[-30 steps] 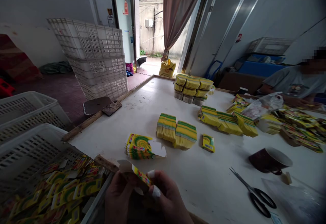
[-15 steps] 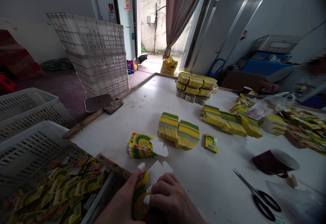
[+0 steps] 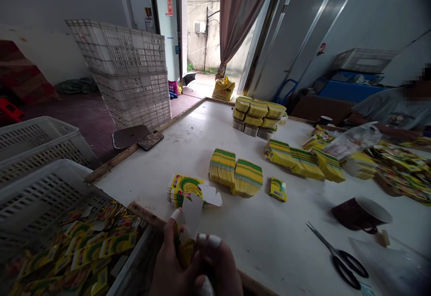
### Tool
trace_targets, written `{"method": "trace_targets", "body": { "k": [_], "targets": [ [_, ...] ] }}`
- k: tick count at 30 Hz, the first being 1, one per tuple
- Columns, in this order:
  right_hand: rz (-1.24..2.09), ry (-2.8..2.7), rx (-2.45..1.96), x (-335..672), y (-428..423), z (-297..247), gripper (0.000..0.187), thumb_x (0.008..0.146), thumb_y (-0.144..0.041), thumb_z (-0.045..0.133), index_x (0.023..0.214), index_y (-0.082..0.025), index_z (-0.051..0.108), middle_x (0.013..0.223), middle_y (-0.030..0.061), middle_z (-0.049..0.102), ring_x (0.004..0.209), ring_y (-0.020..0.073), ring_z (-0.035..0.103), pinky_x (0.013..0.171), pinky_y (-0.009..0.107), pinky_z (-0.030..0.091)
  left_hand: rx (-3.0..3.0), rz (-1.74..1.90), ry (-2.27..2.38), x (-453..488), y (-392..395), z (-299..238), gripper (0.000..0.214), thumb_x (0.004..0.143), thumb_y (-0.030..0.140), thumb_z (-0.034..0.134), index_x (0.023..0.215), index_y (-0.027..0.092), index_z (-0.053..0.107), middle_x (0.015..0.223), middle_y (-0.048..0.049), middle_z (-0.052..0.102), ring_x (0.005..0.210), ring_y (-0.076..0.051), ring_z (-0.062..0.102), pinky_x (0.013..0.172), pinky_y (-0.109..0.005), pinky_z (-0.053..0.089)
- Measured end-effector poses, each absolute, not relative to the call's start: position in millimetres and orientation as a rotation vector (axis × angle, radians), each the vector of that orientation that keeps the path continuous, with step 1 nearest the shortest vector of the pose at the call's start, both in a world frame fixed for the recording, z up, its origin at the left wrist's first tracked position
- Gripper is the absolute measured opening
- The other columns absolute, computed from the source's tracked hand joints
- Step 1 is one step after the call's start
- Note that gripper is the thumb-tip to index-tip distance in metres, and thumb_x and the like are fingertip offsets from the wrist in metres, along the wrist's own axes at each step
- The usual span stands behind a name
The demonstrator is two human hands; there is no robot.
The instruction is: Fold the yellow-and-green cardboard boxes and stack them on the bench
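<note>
My left hand [image 3: 164, 255] grips a small yellow and green cardboard box [image 3: 185, 252] at the table's near edge. Its white flap [image 3: 192, 215] stands up, unfolded. My right hand [image 3: 217, 262] is curled round the near side of the same box, its fingers hiding most of it. White covers sit on several of my fingertips. Just beyond lies a stack of flattened yellow boxes [image 3: 184, 186] with white flaps sticking out to the right. Behind it stand two bundles of yellow-green packs [image 3: 235, 172], and a single small box [image 3: 278, 189] lies to their right.
A white crate [image 3: 63, 172] of yellow packs stands left, below the table. Scissors [image 3: 340, 260], a dark mug [image 3: 362, 214] and a plastic bag [image 3: 390, 264] lie right. A phone [image 3: 151, 139] rests on the left edge. Further back are stacked packs [image 3: 257, 112] and a seated person [image 3: 397, 109].
The box in my hands has turned so its white flap points up. My right hand has drawn back and lower round it. At the far right, the other person's arm has moved.
</note>
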State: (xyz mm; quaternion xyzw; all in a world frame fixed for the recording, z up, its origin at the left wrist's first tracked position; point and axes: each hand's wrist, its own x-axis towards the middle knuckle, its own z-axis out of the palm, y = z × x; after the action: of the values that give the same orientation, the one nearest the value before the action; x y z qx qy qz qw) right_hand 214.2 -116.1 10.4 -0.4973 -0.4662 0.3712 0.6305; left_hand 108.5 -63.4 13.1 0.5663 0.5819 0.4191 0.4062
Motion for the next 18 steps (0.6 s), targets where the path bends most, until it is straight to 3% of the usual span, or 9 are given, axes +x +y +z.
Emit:
{"method": "trace_targets", "body": {
  "k": [2, 3, 4, 6, 12, 18],
  "targets": [
    [0.976, -0.929, -1.093, 232, -107, 21, 0.06, 0.081, -0.068, 0.058, 0.126, -0.029, 0.048, 0.093, 0.0048, 0.066, 0.074, 0.0206, 0.066, 0.068, 0.033, 0.057, 1.568, 1.092, 1.409, 108, -65, 9, 0.077, 0.071, 0.057, 0.066, 0.134, 0.02, 0.041, 0.109, -0.0133, 0.071, 0.098, -0.033, 0.068, 0.084, -0.042, 0.052],
    [1.044, -0.919, -1.1, 241, -102, 26, 0.052, 0.082, -0.065, 0.059, 0.116, -0.026, 0.055, 0.084, 0.0018, 0.063, 0.068, 0.0173, 0.061, 0.061, 0.028, 0.053, 1.636, 1.107, 1.357, 108, -66, 7, 0.073, 0.072, 0.056, 0.066, 0.132, 0.021, 0.044, 0.108, -0.0116, 0.072, 0.096, -0.031, 0.069, 0.084, -0.04, 0.053],
    [1.081, -0.945, -1.124, 249, -97, 31, 0.04, 0.081, -0.061, 0.064, 0.093, -0.022, 0.062, 0.076, 0.0, 0.06, 0.067, 0.0158, 0.058, 0.062, 0.026, 0.051, 1.692, 1.122, 1.301, 108, -68, 4, 0.071, 0.073, 0.057, 0.066, 0.132, 0.023, 0.046, 0.106, -0.0097, 0.072, 0.093, -0.03, 0.069, 0.083, -0.038, 0.053],
    [1.227, -0.82, -1.119, 258, -91, 35, 0.035, 0.08, -0.055, 0.066, 0.079, -0.02, 0.065, 0.067, -0.0007, 0.061, 0.067, 0.0166, 0.059, 0.065, 0.026, 0.05, 1.762, 1.148, 1.222, 108, -72, -2, 0.069, 0.073, 0.06, 0.064, 0.13, 0.025, 0.049, 0.105, -0.0078, 0.072, 0.09, -0.028, 0.069, 0.081, -0.037, 0.054],
    [1.913, -0.425, -0.679, 236, -88, 23, 0.036, 0.077, -0.051, 0.065, 0.086, -0.018, 0.074, 0.073, 0.0081, 0.072, 0.083, 0.029, 0.07, 0.074, 0.038, 0.056, 1.73, 1.181, 1.334, 109, -79, -3, 0.059, 0.069, 0.052, 0.071, 0.121, 0.029, 0.057, 0.113, -0.0075, 0.071, 0.095, -0.029, 0.068, 0.084, -0.04, 0.054],
    [1.639, -0.523, -0.682, 235, -90, 18, 0.057, 0.068, -0.066, 0.074, 0.106, -0.025, 0.071, 0.093, 0.0076, 0.075, 0.093, 0.0301, 0.069, 0.078, 0.04, 0.056, 1.531, 1.126, 1.36, 110, -71, 11, 0.061, 0.067, 0.049, 0.072, 0.119, 0.028, 0.048, 0.095, -0.0033, 0.071, 0.084, -0.026, 0.068, 0.071, -0.034, 0.054]
  ]
}}
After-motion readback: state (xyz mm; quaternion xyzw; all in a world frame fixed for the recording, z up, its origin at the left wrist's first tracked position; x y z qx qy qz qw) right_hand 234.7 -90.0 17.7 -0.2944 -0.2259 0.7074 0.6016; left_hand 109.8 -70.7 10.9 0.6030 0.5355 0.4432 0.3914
